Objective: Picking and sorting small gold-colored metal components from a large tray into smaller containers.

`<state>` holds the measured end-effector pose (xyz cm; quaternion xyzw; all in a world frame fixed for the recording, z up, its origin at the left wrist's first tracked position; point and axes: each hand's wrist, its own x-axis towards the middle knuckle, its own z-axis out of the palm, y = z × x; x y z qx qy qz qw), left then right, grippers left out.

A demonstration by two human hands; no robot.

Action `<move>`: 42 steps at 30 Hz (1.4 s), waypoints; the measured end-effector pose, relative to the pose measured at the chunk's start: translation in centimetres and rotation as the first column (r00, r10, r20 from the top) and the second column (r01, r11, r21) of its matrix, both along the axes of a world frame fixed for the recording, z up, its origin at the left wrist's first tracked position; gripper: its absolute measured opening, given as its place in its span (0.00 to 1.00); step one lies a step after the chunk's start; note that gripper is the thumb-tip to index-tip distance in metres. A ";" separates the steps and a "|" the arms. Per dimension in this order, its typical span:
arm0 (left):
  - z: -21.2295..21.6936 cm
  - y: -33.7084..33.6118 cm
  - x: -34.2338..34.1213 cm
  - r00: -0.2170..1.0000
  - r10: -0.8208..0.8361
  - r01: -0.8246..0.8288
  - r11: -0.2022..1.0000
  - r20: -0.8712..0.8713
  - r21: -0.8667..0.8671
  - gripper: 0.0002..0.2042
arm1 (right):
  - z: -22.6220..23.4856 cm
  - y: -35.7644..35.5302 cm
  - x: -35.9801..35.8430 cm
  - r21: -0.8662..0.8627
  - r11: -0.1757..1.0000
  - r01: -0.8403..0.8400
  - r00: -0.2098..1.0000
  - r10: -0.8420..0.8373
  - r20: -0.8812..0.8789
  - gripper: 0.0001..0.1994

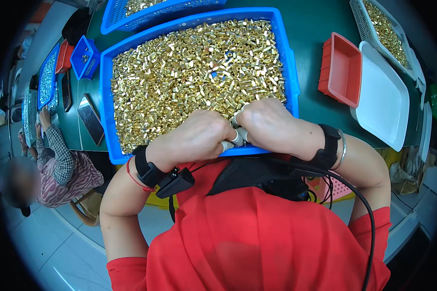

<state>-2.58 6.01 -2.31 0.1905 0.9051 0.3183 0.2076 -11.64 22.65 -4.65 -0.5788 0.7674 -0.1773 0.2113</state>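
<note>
We're mid-sort, by our guess: small gold-coloured brass parts (194,68) fill the big blue plastic tray (107,116) at the green bench's near edge. Left hand (192,138) & right hand (269,123) pressed together, taped fingertips (237,137) pinching sth hidden. Next needs a careful look at it.

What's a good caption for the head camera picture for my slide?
Left hand and right hand meet at the near edge of a blue tray heaped with small brass parts.
</note>
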 end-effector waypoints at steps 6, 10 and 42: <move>0.2 0.2 -0.3 0.990 -0.115 0.110 0.992 -0.080 -0.065 0.04 | 0.1 -0.2 -0.4 0.006 1.000 0.022 0.996 -0.022 0.086 0.06; -0.2 0.4 0.1 0.991 -0.092 0.087 0.995 -0.094 -0.056 0.05 | 0.2 0.5 -0.9 0.011 1.000 0.017 0.984 -0.019 0.174 0.07; -2.0 1.8 -0.2 0.926 0.371 -0.364 0.927 -0.070 0.095 0.09 | 1.4 3.0 -1.0 0.046 0.980 -0.191 0.981 0.192 -0.014 0.03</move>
